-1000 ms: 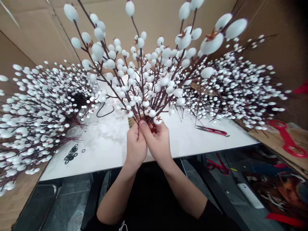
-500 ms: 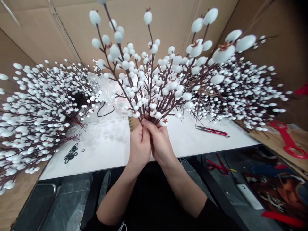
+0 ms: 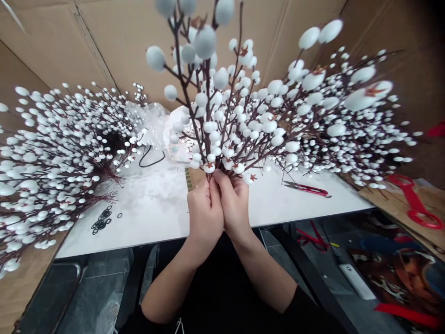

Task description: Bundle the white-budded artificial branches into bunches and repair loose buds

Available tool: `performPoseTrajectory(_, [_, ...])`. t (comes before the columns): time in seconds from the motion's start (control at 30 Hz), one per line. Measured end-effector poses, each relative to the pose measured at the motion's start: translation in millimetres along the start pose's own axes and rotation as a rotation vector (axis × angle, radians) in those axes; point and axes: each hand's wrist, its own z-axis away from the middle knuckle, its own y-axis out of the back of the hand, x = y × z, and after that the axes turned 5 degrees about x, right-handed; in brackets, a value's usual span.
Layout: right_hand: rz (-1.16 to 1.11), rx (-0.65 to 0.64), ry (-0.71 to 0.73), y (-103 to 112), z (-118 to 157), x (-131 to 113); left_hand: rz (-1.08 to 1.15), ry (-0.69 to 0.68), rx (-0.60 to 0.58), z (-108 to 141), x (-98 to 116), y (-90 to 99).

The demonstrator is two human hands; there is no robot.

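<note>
"Head view: what are the two hands doing?"

"The left hand (image 3: 205, 213) and the right hand (image 3: 237, 211) are pressing together side by side, both clamping around the base of a bunch of berry stems (image 3: 238, 110). The fingers are curling inward, so the lower stem ends are hiding inside the grip."

"And where is that bunch standing?"

"It is rising in front of the person, above the middle of the smooth white surface (image 3: 156, 204), fanning upward and out to the right. Its thin, dark brown stems are forking, and they are carrying matte white berries, round to egg-shaped, some showing star-shaped, rusty tips."

"What is lying on either side?"

"On the left, a heap of similar sprays (image 3: 52, 157) is spreading past the surface's edge, its wiry ends splaying toward the middle. Thin black rings (image 3: 101, 221) are lying in a tangle near it, one resting just apart. On the right, another dense heap (image 3: 347, 139) is bristling, and slim snips (image 3: 309, 189) with a red handle are lying in front of it."

"Behind?"

"Crinkled clear plastic (image 3: 149, 123) is catching light near a bent black cord (image 3: 152, 164), and flat tan cardboard (image 3: 128, 51) is walling in the back."
</note>
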Motion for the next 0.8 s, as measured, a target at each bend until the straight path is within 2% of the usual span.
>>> performPoseTrajectory(0.43, [-0.080, -0.019, 0.008, 5.2, 1.3, -3.0, -0.115, -0.087, 0.016, 2.1, 5.2, -1.9])
performPoseTrajectory(0.8, [0.123, 0.063, 0.125, 4.4, 0.8, -3.6, -0.125, -0.091, 0.034, 0.5, 5.2, -0.8])
